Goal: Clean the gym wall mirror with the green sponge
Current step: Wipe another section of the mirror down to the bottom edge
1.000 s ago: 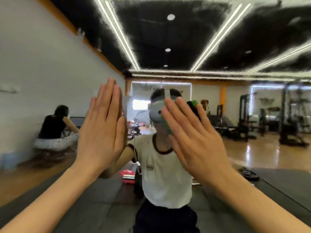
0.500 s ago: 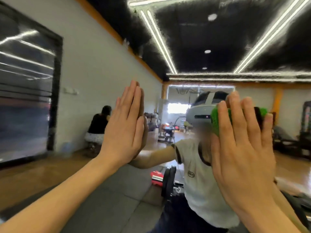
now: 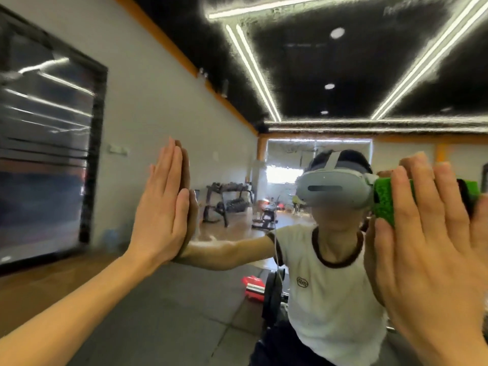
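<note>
Green sponge flat against mirror under right hand, fingers spread, pressing for wiping contact. Left hand flat on glass, fingers together, likely bracing.

Green sponge flat against mirror.

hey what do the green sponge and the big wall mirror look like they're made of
Bright green rectangular sponge: looks like soft foam with a matte, pitted face; its small dark pores suggest it, though a coarse scrub layer is possible. The right hand presses it flat.

Large gym wall mirror: apparently smooth glossy glass, since the left hand meets its own crisp reflection.
</note>
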{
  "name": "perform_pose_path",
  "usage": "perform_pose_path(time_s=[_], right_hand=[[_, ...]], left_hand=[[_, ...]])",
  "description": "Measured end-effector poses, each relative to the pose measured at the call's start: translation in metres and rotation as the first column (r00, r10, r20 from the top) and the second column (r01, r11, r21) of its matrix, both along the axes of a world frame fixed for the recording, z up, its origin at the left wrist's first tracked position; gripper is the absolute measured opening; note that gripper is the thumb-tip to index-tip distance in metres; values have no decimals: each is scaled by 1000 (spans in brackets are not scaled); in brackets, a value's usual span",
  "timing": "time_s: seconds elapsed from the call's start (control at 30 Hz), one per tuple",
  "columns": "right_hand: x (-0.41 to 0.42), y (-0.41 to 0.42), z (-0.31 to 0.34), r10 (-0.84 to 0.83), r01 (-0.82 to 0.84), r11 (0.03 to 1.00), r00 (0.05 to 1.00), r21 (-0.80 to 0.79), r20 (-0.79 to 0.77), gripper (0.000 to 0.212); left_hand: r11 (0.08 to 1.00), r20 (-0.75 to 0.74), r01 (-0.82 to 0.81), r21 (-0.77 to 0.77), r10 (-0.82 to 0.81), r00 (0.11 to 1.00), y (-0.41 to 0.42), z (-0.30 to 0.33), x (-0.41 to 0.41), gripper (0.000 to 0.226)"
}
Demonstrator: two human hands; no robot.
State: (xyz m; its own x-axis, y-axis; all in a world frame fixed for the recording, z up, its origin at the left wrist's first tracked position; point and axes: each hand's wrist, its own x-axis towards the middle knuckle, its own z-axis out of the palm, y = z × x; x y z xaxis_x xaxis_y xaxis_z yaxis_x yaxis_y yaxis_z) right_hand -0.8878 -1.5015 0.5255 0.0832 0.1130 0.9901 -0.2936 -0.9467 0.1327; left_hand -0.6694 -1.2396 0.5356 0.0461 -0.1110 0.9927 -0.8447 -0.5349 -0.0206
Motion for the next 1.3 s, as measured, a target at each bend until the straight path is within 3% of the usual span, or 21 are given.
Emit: perform_pose_path(time_s=[0.07,0.17,0.33,0.43,0.5,0.63,0.7,0.77,0.87,0.93,0.97,1.07,1.17,1.23,1.3], right_hand=[[2,6,3,-26,26,1000,1000,-5,-15,64],[28,61,9,-60,57,998,994,35,91,61],[124,160,3,-75,48,980,988,-192,-138,58],[120,146,2,-113,61,954,980,-294,-162,57],[92,115,-4,-165,137,966,979,-218,-116,56],[52,87,-5,-188,180,973,981,143,40,58],[73,111,6,-210,192,967,973,170,94,58],[107,144,22,-214,209,976,974,61,80,58],[145,178,44,-185,169,968,980,-186,-75,56],[134,166,52,-224,153,926,959,-344,-176,55],[120,153,53,-230,155,925,955,-346,-188,54],[71,112,46,-216,216,976,973,-7,-80,57],[68,115,45,-230,192,939,967,286,107,59],[99,147,53,-232,200,952,965,231,120,59],[140,181,61,-196,193,980,979,54,50,58]], left_hand=[[1000,22,8,-9,-8,1000,-1,-1,3,61],[1000,25,16,7,-16,1000,-1,0,4,61],[999,16,31,36,-32,999,-1,0,8,60],[998,36,54,11,-54,998,-2,-2,8,59],[997,64,75,-1,-75,995,-1,-2,8,60],[996,73,93,-10,-92,993,-4,-1,11,61],[996,57,94,-4,-94,994,-4,0,12,62],[989,56,151,-2,-150,987,-3,1,10,62],[932,35,364,9,-364,931,14,1,7,61],[923,26,385,-12,-384,923,41,-2,17,60],[938,34,344,-41,-343,939,58,-4,27,59],[977,-7,183,-110,-185,983,100,-9,57,56],[989,-58,137,-50,-139,989,109,-17,72,58],[990,-49,139,-3,-139,989,102,-24,75,60],[988,-46,151,-17,-152,987,97,-27,79,61]])
